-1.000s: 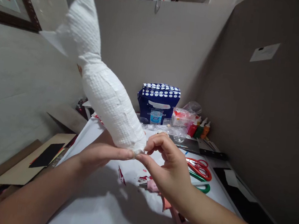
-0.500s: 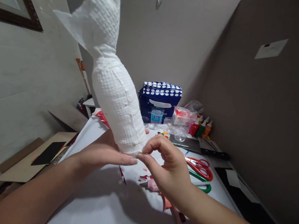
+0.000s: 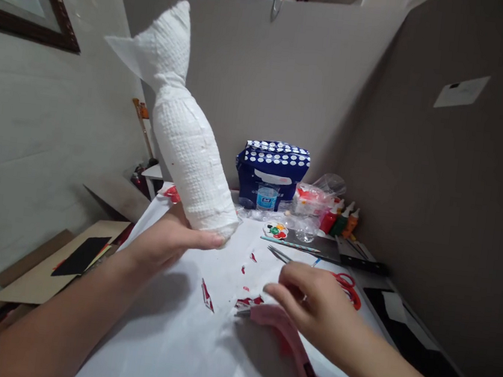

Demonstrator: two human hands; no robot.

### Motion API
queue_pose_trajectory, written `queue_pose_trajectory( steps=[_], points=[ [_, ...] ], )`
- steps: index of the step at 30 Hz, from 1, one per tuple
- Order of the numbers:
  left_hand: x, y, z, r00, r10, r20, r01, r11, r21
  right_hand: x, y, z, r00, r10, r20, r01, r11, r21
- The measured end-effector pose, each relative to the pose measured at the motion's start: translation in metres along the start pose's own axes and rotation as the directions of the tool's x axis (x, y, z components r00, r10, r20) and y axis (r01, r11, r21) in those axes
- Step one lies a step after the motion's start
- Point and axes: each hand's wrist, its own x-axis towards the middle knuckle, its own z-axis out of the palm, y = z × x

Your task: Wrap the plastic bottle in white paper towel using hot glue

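Observation:
My left hand [image 3: 173,237] is wrapped round the lower end of a white, fish-shaped form [image 3: 195,164] covered in textured paper towel. The form leans up and left, with its forked tail at the top. My right hand [image 3: 312,292] is apart from it, over the table, fingers loosely curled and thumb away from them; I see nothing held in it. Below that hand lies a pink hot glue gun [image 3: 293,338], nozzle pointing left. Red-handled scissors [image 3: 347,287] lie partly hidden behind the hand, with silver blade tips showing beyond it.
Red-and-white scraps [image 3: 206,295] lie on the white-covered table [image 3: 160,347]. Farther back are a paint palette [image 3: 275,230], a pencil [image 3: 288,243], a blue dotted bag [image 3: 274,167], paint bottles [image 3: 339,219] and a black-handled knife [image 3: 361,263]. Cardboard [image 3: 37,273] sits at left.
My right hand has let go of the form's lower edge and moved right and down, over the glue gun. The form sits slightly lower and farther left in view, still in my left hand.

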Motion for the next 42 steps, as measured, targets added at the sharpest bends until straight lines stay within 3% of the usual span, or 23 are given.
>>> queue_pose_trajectory(
  steps=[1, 3, 6, 12, 15, 17, 20, 22, 24, 26, 29, 31, 33, 36, 38, 39, 40, 41, 42],
  points=[
    [0.001, -0.002, -0.001, 1.0, -0.003, -0.015, 0.003, 1.0, 0.001, -0.007, 0.006, 0.002, 0.986, 0.122, 0.111, -0.114, 0.99, -0.08],
    [0.004, -0.006, -0.001, 0.999, 0.001, -0.049, 0.0, 1.0, 0.007, -0.02, 0.014, 0.01, 0.908, 0.309, 0.284, -0.269, 0.948, -0.173],
    [0.007, -0.013, -0.001, 0.997, -0.021, -0.078, 0.022, 1.0, 0.011, -0.032, 0.019, 0.019, 0.821, 0.427, 0.379, -0.382, 0.904, -0.192],
    [0.006, -0.009, -0.002, 0.996, -0.036, -0.082, 0.038, 0.999, 0.021, -0.046, 0.032, 0.024, 0.853, 0.417, 0.314, -0.395, 0.909, -0.133],
    [0.005, -0.006, -0.004, 0.997, 0.013, -0.07, -0.011, 1.0, 0.023, -0.054, 0.04, 0.03, 0.872, 0.387, 0.3, -0.43, 0.898, 0.089],
    [0.006, -0.005, -0.005, 0.998, 0.031, -0.055, -0.03, 0.999, 0.025, -0.059, 0.042, 0.035, 0.865, 0.413, 0.285, -0.496, 0.792, 0.356],
    [0.006, -0.006, -0.006, 0.998, 0.044, -0.033, -0.043, 0.999, 0.034, -0.064, 0.039, 0.036, 0.836, 0.473, 0.279, -0.498, 0.438, 0.749],
    [0.006, -0.007, -0.005, 0.998, 0.054, -0.024, -0.053, 0.998, 0.043, -0.067, 0.035, 0.034, 0.832, 0.461, 0.31, -0.449, 0.229, 0.864],
    [0.004, -0.006, -0.004, 0.998, 0.066, -0.005, -0.065, 0.997, 0.051, -0.069, 0.03, 0.031, 0.827, 0.439, 0.352, -0.454, 0.149, 0.879],
    [0.001, -0.005, -0.002, 0.997, 0.077, 0.015, -0.078, 0.995, 0.056, -0.071, 0.027, 0.031, 0.814, 0.442, 0.376, -0.498, 0.201, 0.843],
    [-0.005, -0.001, 0.001, 0.996, 0.078, 0.041, -0.081, 0.994, 0.069, -0.07, 0.028, 0.037, 0.802, 0.481, 0.353, -0.571, 0.447, 0.688],
    [-0.01, 0.003, 0.003, 0.997, 0.058, 0.055, -0.063, 0.993, 0.103, -0.068, 0.032, 0.04, 0.827, 0.461, 0.321, -0.562, 0.655, 0.506],
    [-0.014, 0.007, 0.005, 0.996, 0.024, 0.081, -0.035, 0.988, 0.148, -0.066, 0.037, 0.039, 0.84, 0.431, 0.329, -0.522, 0.807, 0.277],
    [-0.016, 0.009, 0.007, 0.98, -0.014, 0.197, -0.024, 0.982, 0.186, -0.059, 0.037, 0.028, 0.836, 0.441, 0.326, -0.45, 0.892, -0.054],
    [-0.016, 0.007, 0.007, 0.957, -0.018, 0.288, -0.04, 0.98, 0.195, -0.052, 0.027, 0.016, 0.923, 0.322, 0.212, -0.305, 0.946, -0.111],
    [-0.015, 0.004, 0.007, 0.951, -0.018, 0.309, -0.044, 0.98, 0.192, -0.048, 0.019, 0.011, 0.978, 0.182, 0.106, -0.174, 0.982, -0.077],
    [-0.015, 0.002, 0.007, 0.953, -0.01, 0.302, -0.045, 0.984, 0.175, -0.043, 0.011, 0.007, 1.0, -0.004, -0.014, 0.004, 1.0, -0.021],
    [-0.015, -0.001, 0.007, 0.945, -0.027, 0.325, -0.027, 0.987, 0.16, -0.037, 0.002, 0.004, 0.975, -0.177, -0.133, 0.181, 0.983, 0.021],
    [-0.014, -0.004, 0.007, 0.941, -0.049, 0.334, 0.004, 0.991, 0.134, -0.031, -0.007, 0.003, 0.92, -0.309, -0.242, 0.328, 0.944, 0.041]
  ],
)
